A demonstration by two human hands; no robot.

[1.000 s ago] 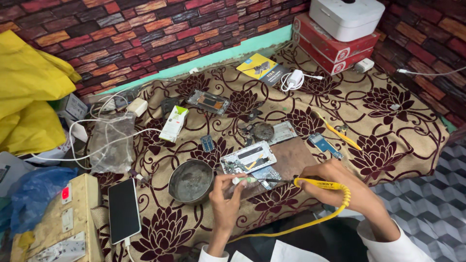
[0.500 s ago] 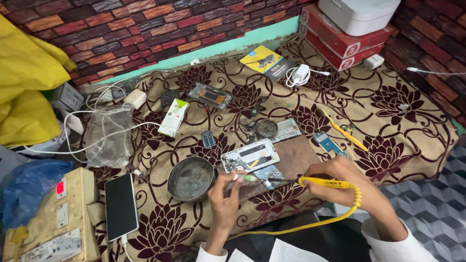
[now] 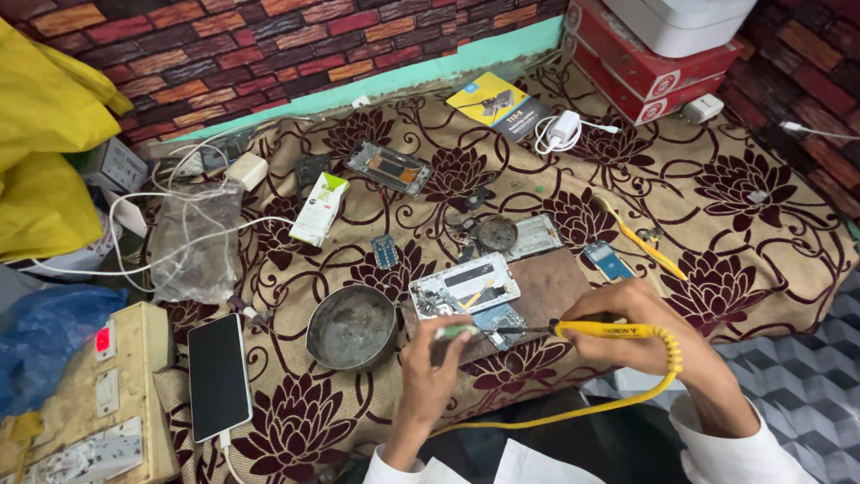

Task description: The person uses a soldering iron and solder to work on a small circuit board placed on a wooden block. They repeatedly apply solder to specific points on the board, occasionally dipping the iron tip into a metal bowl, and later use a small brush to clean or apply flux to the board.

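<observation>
My right hand [image 3: 640, 327] grips a yellow soldering iron [image 3: 609, 331] with a coiled yellow cord; its dark tip points left at a small circuit board [image 3: 498, 319]. My left hand [image 3: 436, 363] pinches a thin green-tipped tool [image 3: 454, 332] just left of that board. An opened phone frame [image 3: 466, 285] lies right above the board, on a brown work plate [image 3: 555, 282]. A round metal bowl [image 3: 352, 328] stands left of my left hand.
A black phone [image 3: 218, 376] on a cable lies at the left beside a worn switch box [image 3: 90, 403]. Yellow tweezers [image 3: 638, 237], a small white carton [image 3: 320, 208], another phone frame [image 3: 390, 168], a white charger [image 3: 563, 128] and red boxes [image 3: 645, 67] lie on the floral cloth.
The view has shifted slightly. My hands stay over the small board; the iron's tip and the green-tipped tool have drawn a little closer together.
</observation>
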